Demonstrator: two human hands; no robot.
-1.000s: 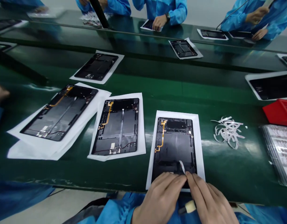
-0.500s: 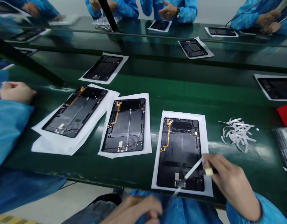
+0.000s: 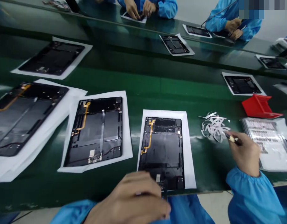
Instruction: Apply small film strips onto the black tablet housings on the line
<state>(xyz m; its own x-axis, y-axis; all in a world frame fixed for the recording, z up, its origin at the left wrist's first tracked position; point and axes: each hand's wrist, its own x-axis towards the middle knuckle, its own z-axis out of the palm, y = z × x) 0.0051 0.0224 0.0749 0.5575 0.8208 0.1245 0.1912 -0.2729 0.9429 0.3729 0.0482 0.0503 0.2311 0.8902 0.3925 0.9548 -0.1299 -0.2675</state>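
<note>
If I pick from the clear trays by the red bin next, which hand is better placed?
Right, likely: the right hand is beside the clear trays, though it grips a small pale object. The left hand is farther off, by an open device.

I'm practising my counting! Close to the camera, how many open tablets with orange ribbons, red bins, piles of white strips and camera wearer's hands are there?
Open tablets with orange ribbons: 3
Red bin: 1
Pile of white strips: 1
Camera wearer's hands: 2
Total: 7
</note>
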